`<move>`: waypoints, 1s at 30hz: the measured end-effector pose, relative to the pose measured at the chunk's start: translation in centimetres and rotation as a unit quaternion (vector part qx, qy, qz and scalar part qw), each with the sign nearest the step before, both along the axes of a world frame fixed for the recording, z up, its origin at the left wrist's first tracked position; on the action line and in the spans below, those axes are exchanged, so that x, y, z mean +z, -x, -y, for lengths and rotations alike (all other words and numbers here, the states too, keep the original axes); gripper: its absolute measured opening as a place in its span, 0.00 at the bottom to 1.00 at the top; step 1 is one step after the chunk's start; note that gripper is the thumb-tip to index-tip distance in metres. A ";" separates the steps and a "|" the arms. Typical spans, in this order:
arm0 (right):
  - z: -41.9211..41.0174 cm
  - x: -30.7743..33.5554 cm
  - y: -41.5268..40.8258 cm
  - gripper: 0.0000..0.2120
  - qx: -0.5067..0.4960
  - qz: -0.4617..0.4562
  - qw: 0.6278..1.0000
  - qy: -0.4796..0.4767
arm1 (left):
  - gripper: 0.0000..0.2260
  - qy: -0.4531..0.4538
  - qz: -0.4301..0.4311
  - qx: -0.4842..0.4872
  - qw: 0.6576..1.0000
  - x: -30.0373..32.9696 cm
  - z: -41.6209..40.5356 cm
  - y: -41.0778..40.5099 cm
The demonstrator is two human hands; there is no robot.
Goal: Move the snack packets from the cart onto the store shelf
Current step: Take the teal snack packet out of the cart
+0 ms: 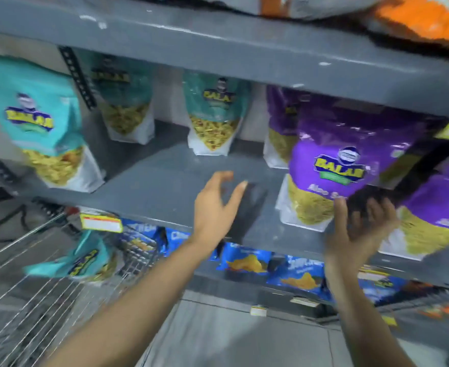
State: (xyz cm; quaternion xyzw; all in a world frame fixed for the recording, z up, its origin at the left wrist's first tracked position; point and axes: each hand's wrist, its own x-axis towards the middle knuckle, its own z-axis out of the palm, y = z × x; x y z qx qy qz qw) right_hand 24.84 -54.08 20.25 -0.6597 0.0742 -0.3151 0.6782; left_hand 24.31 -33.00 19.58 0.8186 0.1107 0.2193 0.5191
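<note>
A grey store shelf [165, 186] holds upright teal snack packets [212, 117] at the back and left, and purple packets [334, 170] on the right. My left hand [215, 205] hovers over the bare middle of the shelf, fingers apart, holding nothing. My right hand [361, 229] is spread just below the front purple packet, close to its lower edge; whether it touches is blurred. A wire cart [32, 292] stands at the lower left with a teal packet [85, 260] lying in it.
Blue chip bags [247, 260] line the lower shelf under my arms. An upper shelf board [218, 54] overhangs, with orange bags [424, 19] on top. A yellow price tag [101, 222] hangs on the shelf edge. Grey floor lies below.
</note>
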 end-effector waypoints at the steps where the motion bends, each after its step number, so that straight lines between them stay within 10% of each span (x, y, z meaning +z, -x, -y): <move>1: -1.9 -1.2 1.8 0.24 0.007 0.000 1.000 0.013 | 0.12 0.018 -0.008 0.024 1.000 -1.8 -2.4 2.6; 6: -16.5 -5.7 8.8 0.05 0.251 -0.055 0.952 0.169 | 0.05 0.046 -0.154 0.150 0.976 -11.5 -16.2 15.9; 11: -30.6 -15.1 10.6 0.06 0.549 -0.255 0.748 0.272 | 0.13 0.109 -0.409 0.166 0.891 -19.2 -26.9 24.0; 15: -38.2 -22.1 8.3 0.14 0.545 -0.316 0.678 0.378 | 0.26 0.135 -0.458 0.151 0.866 -24.5 -32.7 24.4; 20: -43.3 -25.5 3.3 0.30 0.531 -0.311 0.680 0.399 | 0.32 0.212 -0.283 0.152 0.923 -27.1 -36.9 21.2; 30: -44.0 -23.6 8.1 0.22 0.540 -0.307 0.728 0.291 | 0.04 0.235 -0.165 0.220 0.932 -21.6 -35.8 22.2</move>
